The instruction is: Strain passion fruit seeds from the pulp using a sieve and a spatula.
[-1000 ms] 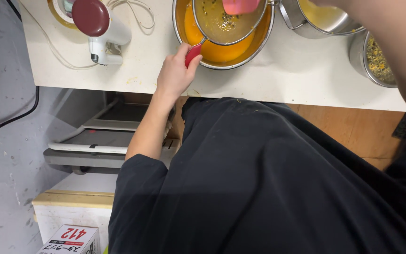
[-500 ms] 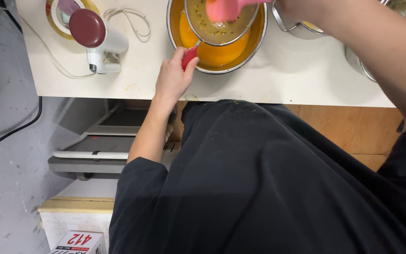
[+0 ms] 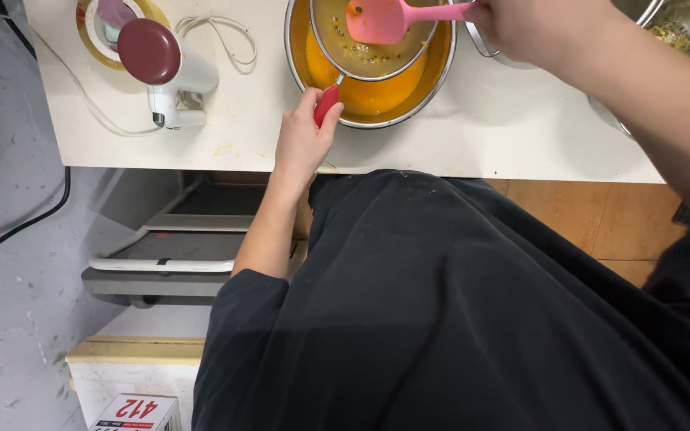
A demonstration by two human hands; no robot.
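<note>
Head view: the left hand (image 3: 301,144) is closed around the red handle (image 3: 327,104) of a metal sieve (image 3: 373,60), which rests over a steel bowl (image 3: 369,92) of orange liquid on the white worktop (image 3: 473,136). The right hand (image 3: 537,28) grips a pink spatula (image 3: 385,20), its blade down inside the sieve, while a white hand mixer (image 3: 165,68) lies well left of the left hand

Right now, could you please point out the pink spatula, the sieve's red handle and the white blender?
pink spatula (image 3: 377,20), head view, on its blade.
sieve's red handle (image 3: 326,104), head view, on the red grip.
white blender (image 3: 189,76), head view, on its white body.
</note>
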